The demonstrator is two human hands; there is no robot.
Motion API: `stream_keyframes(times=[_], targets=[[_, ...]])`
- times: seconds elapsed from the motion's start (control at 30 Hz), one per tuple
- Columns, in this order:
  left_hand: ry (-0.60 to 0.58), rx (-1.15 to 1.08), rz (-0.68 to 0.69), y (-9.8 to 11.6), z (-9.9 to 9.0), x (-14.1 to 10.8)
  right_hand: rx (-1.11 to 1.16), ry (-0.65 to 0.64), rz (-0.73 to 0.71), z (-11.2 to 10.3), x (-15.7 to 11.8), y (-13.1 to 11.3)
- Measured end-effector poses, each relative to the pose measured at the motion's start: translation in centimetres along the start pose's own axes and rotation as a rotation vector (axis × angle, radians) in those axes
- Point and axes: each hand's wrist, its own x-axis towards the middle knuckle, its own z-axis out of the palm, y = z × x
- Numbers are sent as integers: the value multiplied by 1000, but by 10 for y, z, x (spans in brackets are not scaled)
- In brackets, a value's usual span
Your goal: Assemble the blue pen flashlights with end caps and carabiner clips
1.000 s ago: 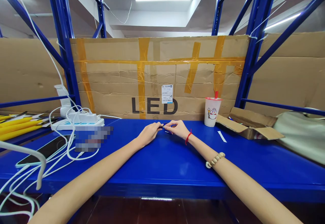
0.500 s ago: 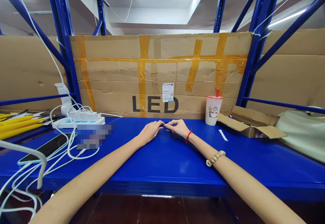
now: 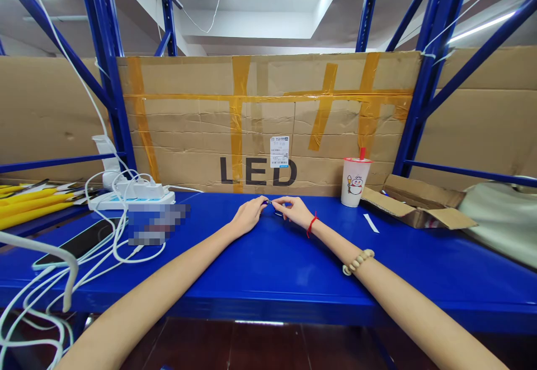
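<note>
My left hand (image 3: 249, 214) is closed at the fingertips around a small dark blue piece (image 3: 267, 202), mostly hidden by the fingers. Facing it is my right hand (image 3: 293, 211), its thumb and index finger pinched near the tip of that piece. Under the right fingers shows a slim dark stick-like piece (image 3: 278, 212) with a light glint, too small to name for sure. Both hands are low over the blue shelf top (image 3: 268, 269), close to its back edge. A red string and a beaded bracelet circle the right wrist and forearm.
A paper cup (image 3: 354, 185) with a red straw, a paper strip (image 3: 371, 223) and an open cardboard box (image 3: 419, 205) stand to the right. On the left lie a phone (image 3: 79, 242), white cables and a power strip (image 3: 104, 202). A large carton (image 3: 188, 135) backs the shelf.
My fingertips have drawn slightly apart, and a narrow gap shows between the hands. The view has shifted a little; the other things stay put.
</note>
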Motion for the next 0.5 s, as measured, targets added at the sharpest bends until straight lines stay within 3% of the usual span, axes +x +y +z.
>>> stream_keyframes(times=[0.13,0.33,0.5], targets=[[-8,-39,-44,0,-1,0,-28,2,-11,0,0,1],[-17,-13,56,3,-3,0,-76,63,-39,-3,1,4],[-28,-40,109,3,-2,-2,3,42,37,-3,0,-1]])
